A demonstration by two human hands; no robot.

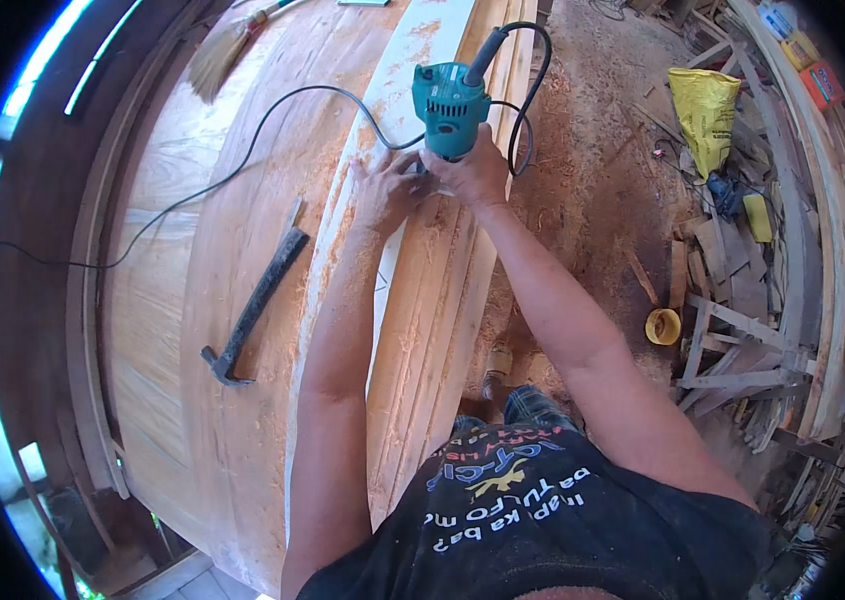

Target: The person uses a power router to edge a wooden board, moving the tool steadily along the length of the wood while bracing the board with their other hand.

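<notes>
A teal trim router stands upright on a long wooden board whose face carries lengthwise grooves. My right hand is wrapped round the router's lower body from the right. From the left, my left hand grips low at the router's base with thumb and forefinger, its outer fingers stretched over the wood. The base and cutter are hidden behind my hands. The router's black cord loops off its top and trails left over the table. A pale strip lies lengthwise along the board's left.
A claw hammer lies on the wide wooden tabletop left of my left forearm. A straw brush rests at the far left. Shavings cover board and floor. At right are a yellow sack, scrap wood and a yellow container.
</notes>
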